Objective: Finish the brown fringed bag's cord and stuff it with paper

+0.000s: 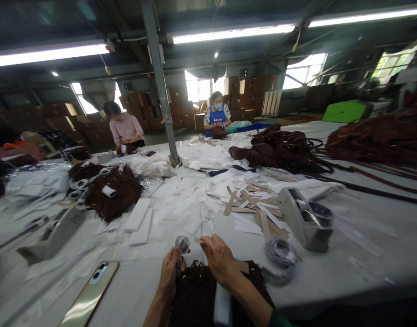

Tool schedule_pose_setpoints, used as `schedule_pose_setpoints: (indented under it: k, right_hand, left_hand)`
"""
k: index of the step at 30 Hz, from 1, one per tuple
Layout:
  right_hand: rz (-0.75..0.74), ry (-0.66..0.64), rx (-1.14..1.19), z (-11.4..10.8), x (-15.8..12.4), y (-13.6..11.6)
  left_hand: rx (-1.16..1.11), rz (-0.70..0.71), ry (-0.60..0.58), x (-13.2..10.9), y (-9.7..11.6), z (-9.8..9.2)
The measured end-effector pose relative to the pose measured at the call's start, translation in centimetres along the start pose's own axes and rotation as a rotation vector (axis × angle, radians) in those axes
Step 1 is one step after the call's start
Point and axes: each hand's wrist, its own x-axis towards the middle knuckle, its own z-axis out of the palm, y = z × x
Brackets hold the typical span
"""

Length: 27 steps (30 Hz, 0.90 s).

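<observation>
My left hand [169, 269] is closed on a small coil wrapped in clear film [182, 244], held upright above a dark brown fringed bag [194, 295]. Just right of the coil, my right hand [220, 258] has its thumb and fingers pinched together. A faint pale bit shows at those fingertips, too small to name. The bag lies at the table's near edge with eyelets and a cord along its top. Under my right forearm is a white wrapped strip [223, 305], lying on the bag. A larger wrapped strap coil [280, 255] rests right of the bag.
A tape dispenser [305, 220] stands at right, another [51, 234] at left. A phone [90, 295] lies near left. Beige paper strips [251, 202], brown fringed bags [115, 193] and dark brown bags [272, 147] cover the table [351, 272]. Two people work across it, near a metal post [160, 81].
</observation>
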Motion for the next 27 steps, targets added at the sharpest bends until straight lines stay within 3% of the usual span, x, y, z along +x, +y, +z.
schedule_pose_setpoints:
  k: [7, 19, 27]
  right_hand:
    - [0.158, -0.041, -0.043, 2.3, 0.0, -1.6]
    - [0.259, 0.082, 0.087, 4.7, -0.2, -1.8]
    - [0.252, 0.030, 0.297, 4.2, -0.3, -0.6]
  left_hand:
    - [-0.039, 0.012, 0.006, 0.2, -0.3, 0.1]
    - [0.019, 0.073, -0.005, -0.6, 0.1, 0.7]
    - [0.070, 0.069, -0.018, -0.5, 0.3, 0.7]
